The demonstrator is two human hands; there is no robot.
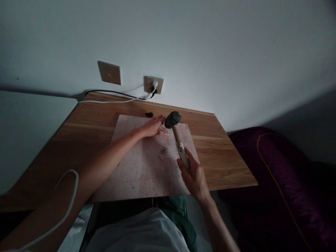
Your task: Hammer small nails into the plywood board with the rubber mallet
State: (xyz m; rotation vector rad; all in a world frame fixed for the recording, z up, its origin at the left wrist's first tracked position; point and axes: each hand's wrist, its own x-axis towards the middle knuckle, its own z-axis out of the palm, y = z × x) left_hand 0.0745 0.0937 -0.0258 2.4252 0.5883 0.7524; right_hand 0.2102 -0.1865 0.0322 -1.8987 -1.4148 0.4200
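My right hand (193,175) is wrapped round the wooden handle of a hammer (176,133). Its dark head is raised over the far part of a pale speckled board (141,168) on the wooden table (217,154). My left hand (153,127) rests on the board just left of the hammer head, fingers pinched together on something too small to make out. A small heap of nails (163,151) lies on the board between my hands.
A small dark object (149,114) lies beyond the board. White and black cables run along the table's back edge to a wall socket (153,84). A white cable (67,196) crosses my left arm. A dark purple seat (283,185) stands to the right.
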